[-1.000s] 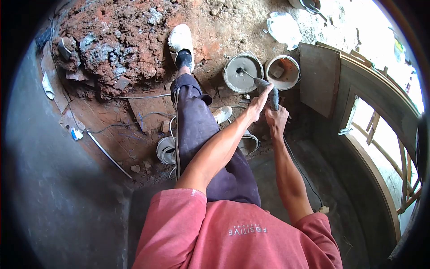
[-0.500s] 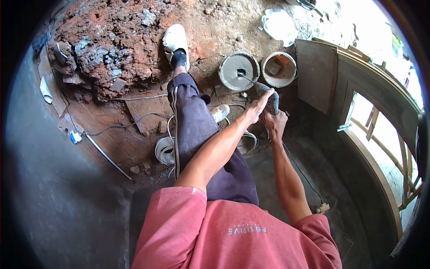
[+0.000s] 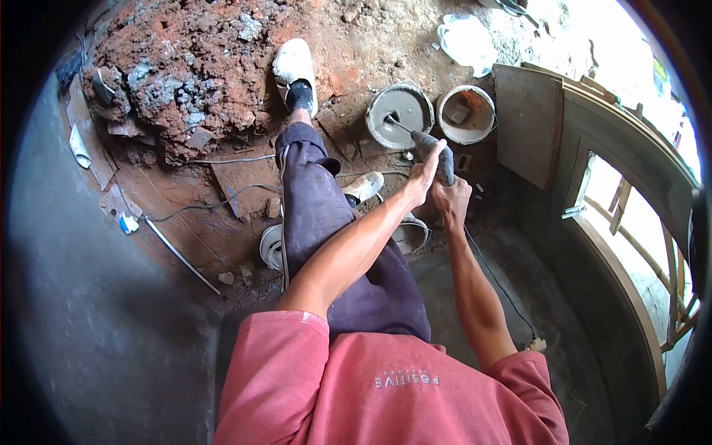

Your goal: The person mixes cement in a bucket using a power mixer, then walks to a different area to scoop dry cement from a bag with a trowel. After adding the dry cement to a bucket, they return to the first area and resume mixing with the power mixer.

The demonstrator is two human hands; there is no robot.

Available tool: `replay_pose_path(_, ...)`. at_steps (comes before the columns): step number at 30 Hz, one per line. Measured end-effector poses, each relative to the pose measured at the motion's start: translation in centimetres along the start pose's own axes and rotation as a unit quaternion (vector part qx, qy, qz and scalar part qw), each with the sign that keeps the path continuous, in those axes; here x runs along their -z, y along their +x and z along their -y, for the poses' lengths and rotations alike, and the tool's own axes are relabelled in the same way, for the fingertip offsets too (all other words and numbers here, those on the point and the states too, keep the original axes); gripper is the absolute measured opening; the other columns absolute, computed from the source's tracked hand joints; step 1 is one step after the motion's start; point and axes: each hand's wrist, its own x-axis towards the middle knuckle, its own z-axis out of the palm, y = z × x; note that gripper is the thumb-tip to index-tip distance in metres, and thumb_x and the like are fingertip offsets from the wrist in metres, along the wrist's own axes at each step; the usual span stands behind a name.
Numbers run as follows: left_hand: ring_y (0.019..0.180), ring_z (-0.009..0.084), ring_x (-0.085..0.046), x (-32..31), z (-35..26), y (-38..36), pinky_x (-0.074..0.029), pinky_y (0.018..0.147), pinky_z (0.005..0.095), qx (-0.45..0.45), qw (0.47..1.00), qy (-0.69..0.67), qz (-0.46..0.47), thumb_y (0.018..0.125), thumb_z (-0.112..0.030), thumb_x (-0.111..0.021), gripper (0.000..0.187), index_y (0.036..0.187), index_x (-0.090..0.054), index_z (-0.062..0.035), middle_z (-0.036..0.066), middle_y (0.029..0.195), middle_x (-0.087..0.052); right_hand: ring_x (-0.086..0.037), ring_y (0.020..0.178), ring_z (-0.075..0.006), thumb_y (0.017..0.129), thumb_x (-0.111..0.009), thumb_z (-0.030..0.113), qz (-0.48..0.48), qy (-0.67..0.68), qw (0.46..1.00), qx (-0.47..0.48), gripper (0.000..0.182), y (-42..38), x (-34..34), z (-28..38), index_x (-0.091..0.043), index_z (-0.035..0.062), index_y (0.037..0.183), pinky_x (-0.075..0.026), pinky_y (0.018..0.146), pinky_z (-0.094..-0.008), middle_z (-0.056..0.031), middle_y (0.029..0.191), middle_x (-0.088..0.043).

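Both of my hands are closed on a dark power drill [image 3: 446, 165] with a long mixing rod. My left hand [image 3: 424, 175] wraps round the drill's body, and my right hand [image 3: 452, 200] grips its rear end, where a cable runs down. The rod [image 3: 401, 127] slants into wet grey mortar in a round bucket [image 3: 371, 132], making a small dark hollow in the surface. Just right of this bucket stands a second bucket [image 3: 488, 129] with a lump inside.
Reddish rubble [image 3: 200, 81] is heaped at the upper left. A coil of white cable [image 3: 271, 248] and another bucket [image 3: 421, 236] lie near my legs. A white plastic bag [image 3: 467, 43] is beyond the buckets. A framed window opening [image 3: 586, 178] is on the right.
The drill and both hands have shifted slightly left, and the rod's tip has moved left within the mortar. The grip looks the same.
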Motion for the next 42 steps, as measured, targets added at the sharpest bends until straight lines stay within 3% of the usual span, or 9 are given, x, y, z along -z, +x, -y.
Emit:
replay_pose_path(6,0.113,0.0240,-0.051,0.3,-0.8,1.8,-0.039,0.095,0.0495,-0.041,0.998,0.010,0.048,0.074,-0.075,-0.058,0.072,0.111,-0.062,-0.0137,0.006,0.111,-0.061,-0.067,0.064,-0.0384,0.078,-0.067,0.028,-0.036,0.021,0.999,0.021,0.035,1.1,-0.4,0.7,-0.067,-0.0071,0.079,-0.051,0.064,-0.0424,-0.0248,0.067,-0.064)
replay_pose_path(8,0.125,0.0263,-0.048,0.3,-0.7,2.5,-0.036,0.106,0.0390,-0.058,0.996,0.005,0.073,0.070,-0.075,-0.064,0.105,0.132,-0.051,0.0080,0.020,0.135,-0.052,-0.067,0.065,-0.0387,0.077,-0.068,0.029,-0.038,0.007,0.999,0.002,0.036,1.4,-0.1,0.7,-0.068,-0.0067,0.079,-0.051,0.066,-0.0430,-0.0251,0.068,-0.065)
replay_pose_path(13,0.129,0.0270,-0.044,0.2,-1.3,2.4,-0.032,0.109,0.0387,-0.068,0.991,-0.006,0.117,0.072,-0.074,-0.064,0.103,0.135,-0.049,0.0052,0.020,0.137,-0.051,-0.067,0.066,-0.0390,0.077,-0.068,0.030,-0.046,0.004,0.999,0.006,0.036,1.9,0.0,0.4,-0.068,-0.0062,0.080,-0.051,0.067,-0.0439,-0.0254,0.070,-0.065)
replay_pose_path(15,0.119,0.0278,-0.048,-0.1,-0.7,2.8,-0.037,0.096,0.0586,-0.041,0.995,0.015,0.094,0.074,-0.074,-0.061,0.071,0.117,-0.060,-0.0180,0.007,0.124,-0.057,-0.067,0.067,-0.0394,0.078,-0.068,0.031,-0.048,0.002,0.999,0.002,0.037,1.5,0.3,-0.2,-0.068,-0.0060,0.080,-0.051,0.067,-0.0441,-0.0255,0.070,-0.065)
replay_pose_path(19,0.120,0.0288,-0.047,-0.2,-0.5,2.7,-0.037,0.095,0.0594,-0.032,0.991,0.026,0.129,0.073,-0.075,-0.061,0.075,0.121,-0.058,-0.0176,0.008,0.125,-0.056,-0.067,0.068,-0.0408,0.078,-0.069,0.032,-0.040,0.006,0.999,-0.034,0.037,1.3,0.0,-1.3,-0.068,-0.0053,0.080,-0.051,0.068,-0.0448,-0.0255,0.070,-0.065)
replay_pose_path(21,0.136,0.0301,-0.037,-0.1,-0.3,1.9,-0.026,0.111,0.0513,-0.021,0.987,0.018,0.156,0.073,-0.074,-0.062,0.101,0.140,-0.046,-0.0014,0.019,0.147,-0.043,-0.066,0.069,-0.0412,0.079,-0.069,0.033,-0.041,0.005,0.999,-0.035,0.038,1.1,-0.1,-1.9,-0.069,-0.0050,0.080,-0.051,0.068,-0.0450,-0.0255,0.070,-0.065)
replay_pose_path(26,0.139,0.0365,-0.032,-0.1,0.8,2.8,-0.024,0.108,0.0626,0.025,0.989,0.045,0.135,0.069,-0.078,-0.061,0.107,0.144,-0.041,-0.0040,0.019,0.149,-0.040,-0.067,0.068,-0.0405,0.079,-0.068,0.035,-0.044,-0.010,0.999,-0.017,0.040,0.1,0.1,-2.4,-0.069,-0.0050,0.080,-0.051,0.068,-0.0450,-0.0253,0.070,-0.065)
replay_pose_path(34,0.133,0.0278,-0.040,0.6,1.9,1.6,-0.031,0.109,0.0420,0.015,0.996,0.038,0.075,0.068,-0.079,-0.059,0.113,0.140,-0.041,0.0058,0.022,0.143,-0.044,-0.067,0.066,-0.0402,0.079,-0.068,0.033,-0.010,0.006,1.000,-0.027,0.040,-1.2,-0.1,-1.8,-0.068,-0.0065,0.079,-0.050,0.063,-0.0438,-0.0262,0.067,-0.063)
replay_pose_path(42,0.120,0.0288,-0.053,0.3,-0.1,-2.1,-0.040,0.102,0.0400,-0.027,0.999,0.017,-0.020,0.065,-0.082,-0.063,0.117,0.133,-0.046,0.0125,0.023,0.134,-0.052,-0.066,0.059,-0.0353,0.077,-0.067,0.030,-0.014,0.028,0.999,0.024,0.038,-0.4,-1.6,-0.2,-0.064,-0.0077,0.073,-0.048,0.061,-0.0434,-0.0263,0.063,-0.060)
